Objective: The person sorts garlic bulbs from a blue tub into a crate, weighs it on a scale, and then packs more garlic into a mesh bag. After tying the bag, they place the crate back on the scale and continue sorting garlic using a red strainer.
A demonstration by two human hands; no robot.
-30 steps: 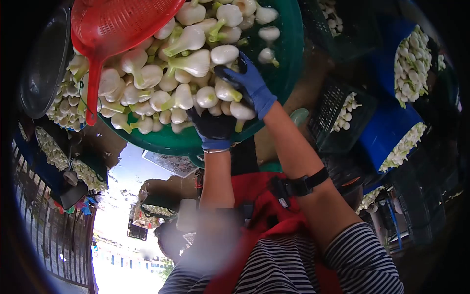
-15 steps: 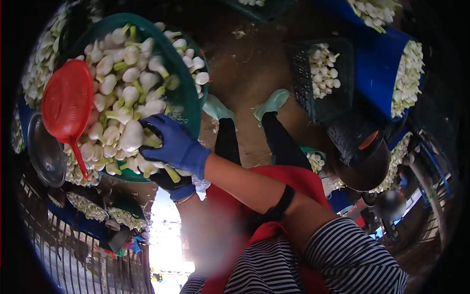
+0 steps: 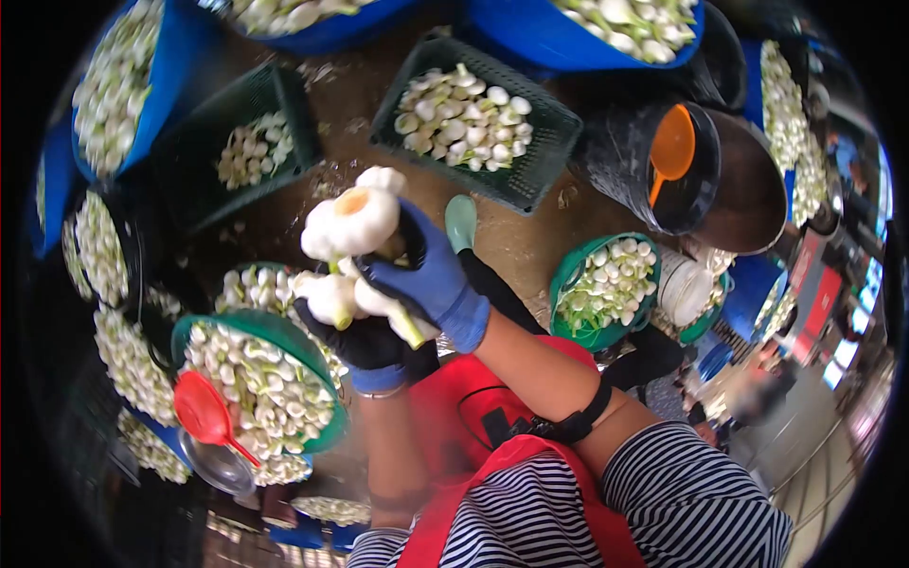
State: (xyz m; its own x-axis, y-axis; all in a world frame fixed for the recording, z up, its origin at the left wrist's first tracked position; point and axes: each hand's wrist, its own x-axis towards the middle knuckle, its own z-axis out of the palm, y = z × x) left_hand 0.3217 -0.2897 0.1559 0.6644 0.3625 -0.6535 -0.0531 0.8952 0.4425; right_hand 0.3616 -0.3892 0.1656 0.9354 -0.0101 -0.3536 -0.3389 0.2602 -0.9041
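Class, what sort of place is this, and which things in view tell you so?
Probably a work area for washing or sorting vegetables: white bulbs fill large blue tubs and a green basin, and more lie in dark mesh crates on the floor.

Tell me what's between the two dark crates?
Brown floor with little pale scraps lies between the left crate and the right crate; the head view shows it.

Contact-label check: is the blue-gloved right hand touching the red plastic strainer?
Apart. Head view: right hand at the white bulbs, wide gap to the strainer.
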